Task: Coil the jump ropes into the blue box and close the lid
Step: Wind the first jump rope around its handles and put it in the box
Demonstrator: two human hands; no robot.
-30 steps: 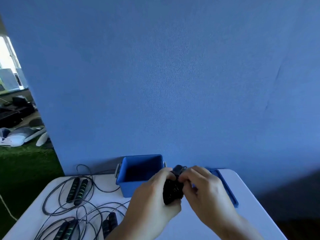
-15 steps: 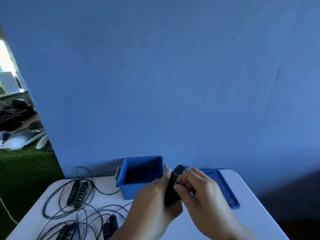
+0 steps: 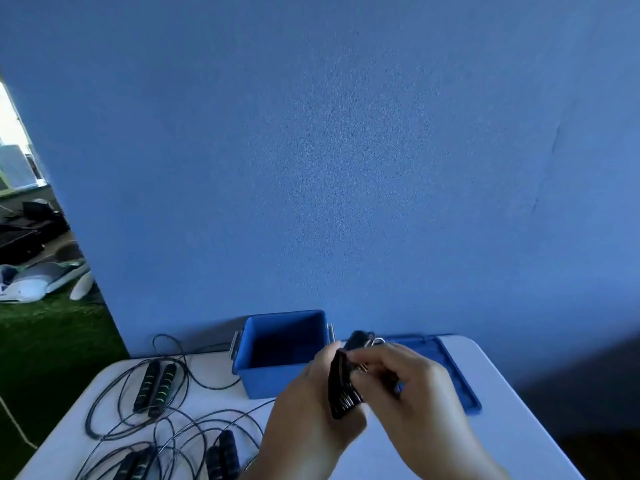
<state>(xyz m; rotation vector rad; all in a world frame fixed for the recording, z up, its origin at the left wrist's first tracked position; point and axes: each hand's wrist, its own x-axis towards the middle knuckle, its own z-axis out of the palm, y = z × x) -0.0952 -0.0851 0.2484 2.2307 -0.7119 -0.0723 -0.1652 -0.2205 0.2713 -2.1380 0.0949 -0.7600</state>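
The open blue box [image 3: 282, 382] stands at the back of the white table [image 3: 485, 445], and its blue lid [image 3: 453, 375] lies flat to its right. My left hand [image 3: 311, 420] and my right hand [image 3: 408, 389] together grip a black coiled jump rope bundle [image 3: 341, 389], held upright just in front of the box's right corner. The right hand's fingers pinch the upper part of the bundle. Three more jump ropes with black, green-striped handles [image 3: 156, 384] lie loose on the table's left half, their thin cords [image 3: 114, 403] spread in loops.
A blue wall panel [image 3: 346, 168] rises directly behind the table. Green turf [image 3: 45, 348] and scattered white and black items [image 3: 31, 282] lie on the floor to the left. The table's right edge drops to a dark floor.
Both hands have shifted the bundle slightly right and turned it more upright. The box, lid and loose ropes have stayed in place.
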